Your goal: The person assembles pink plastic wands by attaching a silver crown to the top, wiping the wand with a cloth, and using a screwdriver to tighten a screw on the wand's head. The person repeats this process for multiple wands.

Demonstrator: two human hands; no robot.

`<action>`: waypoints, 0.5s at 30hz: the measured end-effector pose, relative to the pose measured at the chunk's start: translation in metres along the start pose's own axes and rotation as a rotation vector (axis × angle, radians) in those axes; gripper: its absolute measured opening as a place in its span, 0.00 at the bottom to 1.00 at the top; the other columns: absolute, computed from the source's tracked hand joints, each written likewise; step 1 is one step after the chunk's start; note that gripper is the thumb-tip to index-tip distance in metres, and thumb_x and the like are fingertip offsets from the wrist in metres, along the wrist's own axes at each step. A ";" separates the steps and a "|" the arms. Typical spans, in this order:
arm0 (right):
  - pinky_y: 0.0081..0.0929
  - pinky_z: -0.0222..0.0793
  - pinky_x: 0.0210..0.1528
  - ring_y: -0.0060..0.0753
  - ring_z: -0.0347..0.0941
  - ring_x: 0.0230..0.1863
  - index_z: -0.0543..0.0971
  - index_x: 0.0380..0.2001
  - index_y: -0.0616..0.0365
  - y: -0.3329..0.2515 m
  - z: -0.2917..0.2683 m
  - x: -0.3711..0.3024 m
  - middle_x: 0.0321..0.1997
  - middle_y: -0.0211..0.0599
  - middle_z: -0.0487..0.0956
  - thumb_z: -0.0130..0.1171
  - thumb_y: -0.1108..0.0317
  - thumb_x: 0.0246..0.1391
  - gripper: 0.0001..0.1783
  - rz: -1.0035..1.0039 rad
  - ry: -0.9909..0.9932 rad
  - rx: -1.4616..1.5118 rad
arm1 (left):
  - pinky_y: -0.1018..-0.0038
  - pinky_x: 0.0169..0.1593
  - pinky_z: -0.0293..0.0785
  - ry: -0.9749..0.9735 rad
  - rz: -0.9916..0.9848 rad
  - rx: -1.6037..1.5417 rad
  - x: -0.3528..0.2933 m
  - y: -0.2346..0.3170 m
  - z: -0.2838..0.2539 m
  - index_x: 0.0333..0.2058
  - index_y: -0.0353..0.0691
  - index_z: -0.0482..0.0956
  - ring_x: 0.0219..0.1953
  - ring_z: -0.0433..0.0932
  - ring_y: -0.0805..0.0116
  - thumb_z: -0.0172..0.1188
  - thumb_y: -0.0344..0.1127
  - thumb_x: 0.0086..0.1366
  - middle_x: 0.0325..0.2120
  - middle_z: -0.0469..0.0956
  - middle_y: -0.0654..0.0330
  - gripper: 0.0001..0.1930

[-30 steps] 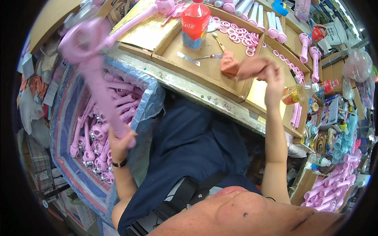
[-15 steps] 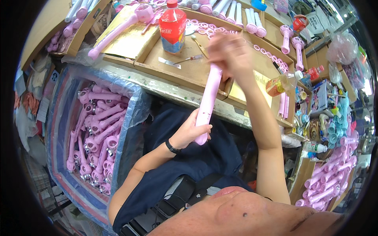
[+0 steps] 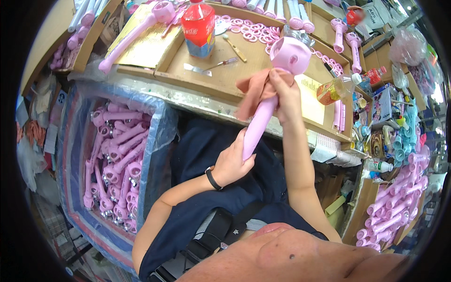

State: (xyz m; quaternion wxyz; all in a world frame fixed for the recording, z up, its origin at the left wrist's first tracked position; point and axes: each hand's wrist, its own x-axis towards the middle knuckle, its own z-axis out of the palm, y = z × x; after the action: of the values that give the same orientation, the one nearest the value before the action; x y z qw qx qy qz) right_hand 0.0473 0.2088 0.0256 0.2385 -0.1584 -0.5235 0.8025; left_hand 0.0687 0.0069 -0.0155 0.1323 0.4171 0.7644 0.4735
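Observation:
A pink plastic toy wand (image 3: 260, 123) slants across in front of me, its round hollow head up and away, with a silvery part at its tip. Low on the handle, my left hand (image 3: 231, 163) is closed around it. My right hand (image 3: 286, 96) grips an orange-brown cloth (image 3: 253, 89), which is wrapped about the wand's neck just below the head. Beyond them, pink rings (image 3: 253, 32) lie in a shallow cardboard tray (image 3: 188, 77). A small brush (image 3: 235, 48) and a screwdriver (image 3: 223, 63) rest in that tray too.
A red-labelled bottle (image 3: 198, 30) stands in the tray. At left is a plastic-lined bin (image 3: 157, 136) full of similar pink wands (image 3: 117, 155). A yellowish drink bottle (image 3: 333, 90) leans at right, above a box of pink handles (image 3: 392, 207).
My right hand, blurred over the wand's top before, is now lower and gripping the cloth at its neck. The wand's head has come into view. My left hand still holds the handle.

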 end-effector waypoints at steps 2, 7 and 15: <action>0.24 0.72 0.36 0.24 0.73 0.34 0.73 0.40 0.61 -0.003 -0.004 0.013 0.37 0.34 0.76 0.60 0.66 0.53 0.14 0.005 0.024 0.157 | 0.58 0.42 0.71 -0.010 -0.042 -0.036 0.001 0.005 -0.003 0.59 0.34 0.51 0.41 0.73 0.38 0.59 0.34 0.53 0.41 0.71 0.35 0.38; 0.35 0.73 0.49 0.36 0.74 0.45 0.70 0.43 0.57 -0.032 -0.004 0.013 0.42 0.41 0.75 0.61 0.60 0.51 0.19 -0.036 0.044 0.403 | 0.58 0.42 0.72 -0.125 -0.008 -0.366 0.002 0.016 0.000 0.59 0.36 0.49 0.38 0.75 0.41 0.58 0.35 0.54 0.39 0.72 0.39 0.37; 0.30 0.73 0.43 0.33 0.74 0.43 0.68 0.53 0.53 0.019 -0.017 -0.024 0.48 0.38 0.74 0.50 0.52 0.58 0.24 -0.036 -0.573 0.908 | 0.69 0.29 0.73 -0.850 -0.412 -2.029 -0.004 0.013 0.000 0.53 0.39 0.59 0.24 0.75 0.60 0.61 0.30 0.54 0.26 0.69 0.56 0.28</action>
State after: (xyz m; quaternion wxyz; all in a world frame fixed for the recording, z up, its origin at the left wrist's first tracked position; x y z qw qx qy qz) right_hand 0.0715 0.2023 0.0014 0.1443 0.1953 -0.1704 0.9550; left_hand 0.0778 0.0069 -0.0058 0.7376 0.1094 -0.0289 0.6657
